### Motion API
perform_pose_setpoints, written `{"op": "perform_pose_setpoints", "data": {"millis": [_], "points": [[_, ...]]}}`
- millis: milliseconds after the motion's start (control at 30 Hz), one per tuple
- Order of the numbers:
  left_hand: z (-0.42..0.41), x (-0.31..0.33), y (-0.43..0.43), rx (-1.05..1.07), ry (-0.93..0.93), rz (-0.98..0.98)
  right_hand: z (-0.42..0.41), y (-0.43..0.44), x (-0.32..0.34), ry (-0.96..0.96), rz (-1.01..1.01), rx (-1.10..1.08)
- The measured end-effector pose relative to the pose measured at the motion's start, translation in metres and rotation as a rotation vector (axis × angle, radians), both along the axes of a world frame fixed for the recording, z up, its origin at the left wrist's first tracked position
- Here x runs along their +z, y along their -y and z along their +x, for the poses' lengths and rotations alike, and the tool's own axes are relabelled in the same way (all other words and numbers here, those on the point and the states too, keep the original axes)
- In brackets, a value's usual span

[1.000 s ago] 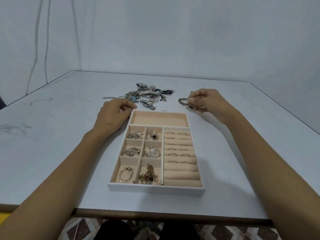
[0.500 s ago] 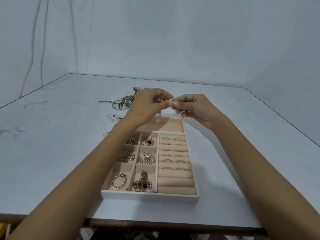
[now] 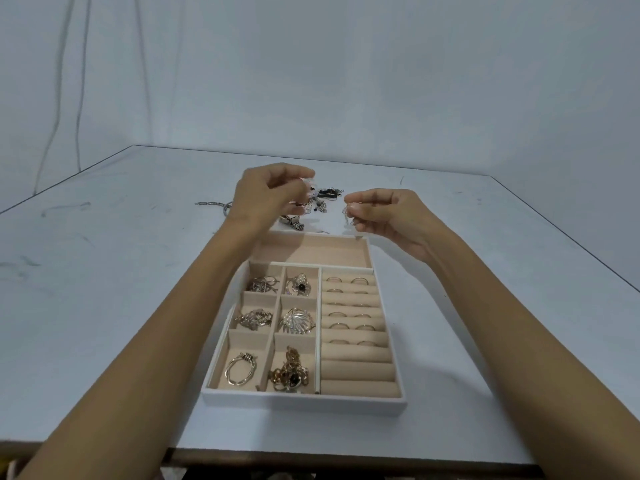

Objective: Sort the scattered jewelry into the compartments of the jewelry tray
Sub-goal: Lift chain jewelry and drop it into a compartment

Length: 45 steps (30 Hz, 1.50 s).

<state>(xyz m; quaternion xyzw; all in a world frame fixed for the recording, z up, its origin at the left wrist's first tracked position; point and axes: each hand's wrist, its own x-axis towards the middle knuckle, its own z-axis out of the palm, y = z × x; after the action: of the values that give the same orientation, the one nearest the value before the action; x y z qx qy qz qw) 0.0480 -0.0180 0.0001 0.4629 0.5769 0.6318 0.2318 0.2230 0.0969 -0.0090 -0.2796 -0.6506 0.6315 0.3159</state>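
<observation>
From the head view, both hands are raised over the far end of the tray (image 3: pixel 304 400), which lies on the table (image 3: pixel 104 271). The right hand (image 3: pixel 388 220) has thumb and forefinger closed in a pinch on a small silver piece (image 3: pixel 347 216), which dangles from the fingertips above the table just beyond the tray's far right corner; the other fingers are loosely curled. The left hand (image 3: pixel 268 199) is curled too, thumb against fingertips as if pinching, but blur hides whether anything is between them. Behind it lies the unsorted pile (image 3: pixel 325 197), with a chain (image 3: pixel 207 204) trailing to the left. The small left compartments hold pieces, and rings (image 3: pixel 346 280) sit in the rolls on the right. The silver piece looks very light, thin and easily bent, probably slick, and likely to snag on other pieces. A gentle pinch on its sturdiest part seems safer than holding the fine wire.
</observation>
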Motion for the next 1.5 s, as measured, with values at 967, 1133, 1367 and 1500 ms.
{"op": "perform_pose_setpoints", "data": {"millis": [967, 1133, 1367, 1500], "points": [[-0.027, -0.020, 0.101, -0.028, -0.303, -0.168, -0.011, 0.060, 0.030, -0.011, 0.077, 0.268], [-0.028, -0.027, 0.096, 0.017, -0.483, -0.193, -0.010, 0.063, 0.028, 0.017, 0.082, 0.256], [-0.031, -0.034, 0.092, 0.012, -0.605, -0.192, -0.012, 0.066, 0.026, 0.042, 0.084, 0.263], [-0.031, -0.036, 0.090, -0.012, -0.627, -0.182, -0.013, 0.067, 0.025, 0.057, 0.097, 0.252]]}}
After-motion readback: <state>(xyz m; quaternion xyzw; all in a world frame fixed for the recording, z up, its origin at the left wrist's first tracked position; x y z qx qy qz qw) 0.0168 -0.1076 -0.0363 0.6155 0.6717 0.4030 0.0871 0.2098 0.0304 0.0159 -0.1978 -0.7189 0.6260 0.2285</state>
